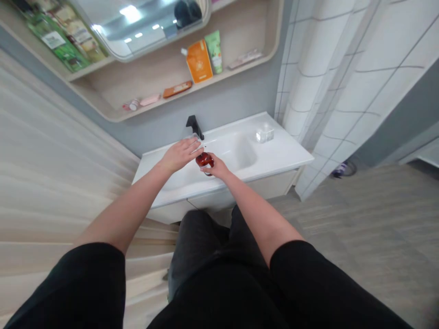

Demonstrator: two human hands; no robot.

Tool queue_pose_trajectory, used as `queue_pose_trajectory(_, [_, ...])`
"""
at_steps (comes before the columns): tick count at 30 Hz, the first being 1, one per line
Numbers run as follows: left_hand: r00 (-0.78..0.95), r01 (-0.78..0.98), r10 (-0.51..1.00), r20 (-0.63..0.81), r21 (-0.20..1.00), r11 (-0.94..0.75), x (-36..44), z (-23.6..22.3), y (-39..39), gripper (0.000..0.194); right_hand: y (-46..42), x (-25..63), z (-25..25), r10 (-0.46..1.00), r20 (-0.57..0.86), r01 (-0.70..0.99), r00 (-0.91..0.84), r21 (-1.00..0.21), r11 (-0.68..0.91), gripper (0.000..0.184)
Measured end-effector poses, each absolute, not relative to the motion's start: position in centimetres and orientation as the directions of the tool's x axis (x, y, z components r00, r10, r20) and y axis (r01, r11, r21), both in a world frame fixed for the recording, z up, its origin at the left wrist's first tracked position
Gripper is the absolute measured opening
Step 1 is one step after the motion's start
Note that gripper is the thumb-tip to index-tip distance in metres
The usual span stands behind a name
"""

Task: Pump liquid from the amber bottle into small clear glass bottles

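Observation:
Over the sink (236,153), my right hand (218,166) is wrapped round a reddish-brown bottle (204,159) with a pale label low on its side. My left hand (183,153) reaches in from the left, its fingers stretched out flat, the tips at the top of the bottle. Those fingers hide most of the bottle's top. Something clear or whitish shows beyond the left fingertips, too blurred to name. Just behind the hands stands a black faucet (194,125) at the back edge of the sink.
A clear box (265,133) sits on the right of the countertop. Above, a wall shelf (240,71) holds an orange pouch (199,61), a green tube (215,51) and small items, beside a mirror (144,23). A pale curtain (51,169) hangs left; a tiled column (315,77) stands right.

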State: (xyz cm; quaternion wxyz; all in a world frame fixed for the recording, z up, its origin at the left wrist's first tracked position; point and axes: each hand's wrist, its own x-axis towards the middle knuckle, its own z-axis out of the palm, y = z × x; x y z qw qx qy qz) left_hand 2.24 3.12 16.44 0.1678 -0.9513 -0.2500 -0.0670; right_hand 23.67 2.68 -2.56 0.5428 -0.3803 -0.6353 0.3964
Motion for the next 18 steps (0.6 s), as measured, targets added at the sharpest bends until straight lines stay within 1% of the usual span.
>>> queue_pose_trajectory(3, [0.815, 0.571, 0.511, 0.274, -0.228, -0.788, 2.1, 16.0, 3.0, 0.045, 2.6, 23.7, -2.5, 0.913, 0.39, 0.057, -0.119, -0.915, 0.399, 0.094])
queue_pose_trajectory(8, [0.712, 0.687, 0.606, 0.355, -0.175, -0.705, 2.2, 14.6, 2.1, 0.059, 2.4, 23.9, -2.2, 0.915, 0.382, 0.066, -0.13, -0.918, 0.392, 0.092])
queue_pose_trajectory(11, [0.634, 0.747, 0.655, 0.411, -0.105, -0.657, 2.2, 13.9, 1.6, 0.064, 2.2, 24.0, -2.0, 0.92, 0.365, 0.07, -0.144, -0.923, 0.378, 0.091])
queue_pose_trajectory(13, [0.56, 0.789, 0.697, 0.448, -0.03, -0.614, 1.9, 13.5, 1.5, 0.065, 2.1, 24.1, -1.9, 0.922, 0.358, 0.067, -0.15, -0.926, 0.371, 0.09])
queue_pose_trajectory(15, [0.464, 0.827, 0.75, 0.472, 0.072, -0.557, 1.3, 12.9, 1.5, 0.065, 2.1, 24.2, -1.8, 0.925, 0.348, 0.063, -0.152, -0.931, 0.361, 0.089])
queue_pose_trajectory(16, [0.405, 0.841, 0.781, 0.476, 0.14, -0.522, 0.8, 12.4, 1.5, 0.067, 2.1, 24.3, -1.7, 0.929, 0.338, 0.065, -0.15, -0.934, 0.351, 0.089])
queue_pose_trajectory(18, [0.255, 0.843, 0.851, 0.459, 0.325, -0.428, -0.5, 11.3, 1.3, 0.073, 2.2, 24.4, -1.8, 0.941, 0.311, 0.077, -0.136, -0.943, 0.323, 0.09])
